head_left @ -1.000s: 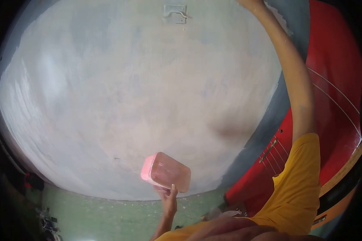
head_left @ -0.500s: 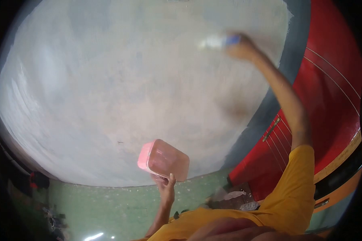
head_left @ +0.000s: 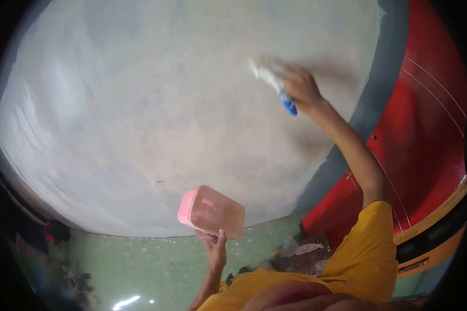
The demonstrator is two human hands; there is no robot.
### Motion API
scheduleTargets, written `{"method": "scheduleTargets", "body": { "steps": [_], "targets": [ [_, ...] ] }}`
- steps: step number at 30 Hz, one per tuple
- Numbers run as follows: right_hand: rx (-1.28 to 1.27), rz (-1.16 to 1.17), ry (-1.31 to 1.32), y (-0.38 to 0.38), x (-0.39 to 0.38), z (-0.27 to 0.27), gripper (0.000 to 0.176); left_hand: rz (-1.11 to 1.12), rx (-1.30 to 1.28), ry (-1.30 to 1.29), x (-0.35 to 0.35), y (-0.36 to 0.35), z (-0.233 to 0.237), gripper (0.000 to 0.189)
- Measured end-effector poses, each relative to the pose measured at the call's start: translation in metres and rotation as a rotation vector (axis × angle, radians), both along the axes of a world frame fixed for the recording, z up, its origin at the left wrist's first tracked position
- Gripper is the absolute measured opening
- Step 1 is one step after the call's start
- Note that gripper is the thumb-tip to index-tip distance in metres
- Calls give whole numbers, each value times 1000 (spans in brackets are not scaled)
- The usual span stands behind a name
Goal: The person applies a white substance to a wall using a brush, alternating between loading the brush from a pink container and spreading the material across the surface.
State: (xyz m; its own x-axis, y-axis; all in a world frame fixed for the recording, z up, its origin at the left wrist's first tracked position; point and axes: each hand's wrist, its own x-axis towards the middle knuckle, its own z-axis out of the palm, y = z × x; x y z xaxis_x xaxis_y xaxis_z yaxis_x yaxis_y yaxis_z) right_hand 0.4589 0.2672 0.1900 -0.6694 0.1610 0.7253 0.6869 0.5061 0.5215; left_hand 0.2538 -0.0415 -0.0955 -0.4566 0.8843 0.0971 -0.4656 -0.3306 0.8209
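In front of me stands a wall (head_left: 155, 103) coated unevenly in whitish paint, pinkish-beige through its middle. My right hand (head_left: 301, 88) is wrapped round a paintbrush (head_left: 271, 78) with a blue handle end and a pale, paint-covered head. The bristles point up and left, right at the wall, and are slightly blurred. Lower down, my left hand (head_left: 216, 244) grips a pink plastic tub (head_left: 218, 211) by its lower edge, thumb on the near side. The tub is tilted with its opening towards me, and a thin pinkish-white film coats its inside.
A dark grey band (head_left: 383, 78) borders the wall on the right, beside a red door (head_left: 430, 109). Below lies a green floor (head_left: 140, 264) with white specks. Dark clutter (head_left: 75, 282) sits at the lower left, and a crumpled whitish scrap (head_left: 308, 249) near the door's foot.
My right hand has come down slightly, and the brush has swung from level to slanting, handle end downward. The tub stays in my left hand, nearly unmoved. The view has shifted a little.
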Motion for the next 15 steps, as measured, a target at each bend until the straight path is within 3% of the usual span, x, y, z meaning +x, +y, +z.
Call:
{"method": "scheduleTargets", "body": {
  "steps": [1, 4, 5, 6, 7, 8, 10, 12, 15],
  "targets": [
    [-117, 191, -46, -26, -2, -2, 36, 1, 6, -10, 0, -1, 1, 87],
    [-249, 145, -131, -30, 0, 7, 35, 14, 12, -22, -3, -3, 7, 87],
    [-230, 71, -31, -30, 0, 27, 25, 25, 3, -20, -2, -2, 9, 87],
    [-352, -199, 24, -28, -7, 64, 15, 36, -12, -20, 0, -4, 9, 86],
    [-357, -103, 187, -24, -9, 95, 14, 18, -18, -18, 2, -6, 7, 86],
    [-60, 117, 217, -18, -8, 121, 17, 0, -12, -12, 1, -5, 5, 86],
    [24, -46, 188, -7, -8, 169, 18, -17, -1, 10, 1, 2, 4, 86],
    [127, 154, 333, -23, -20, 185, 24, -21, 11, 16, 6, 6, 1, 86],
    [137, 20, 109, -13, -24, 132, 23, 48, 1, -37, 9, 6, -8, 85]
  ]
}}
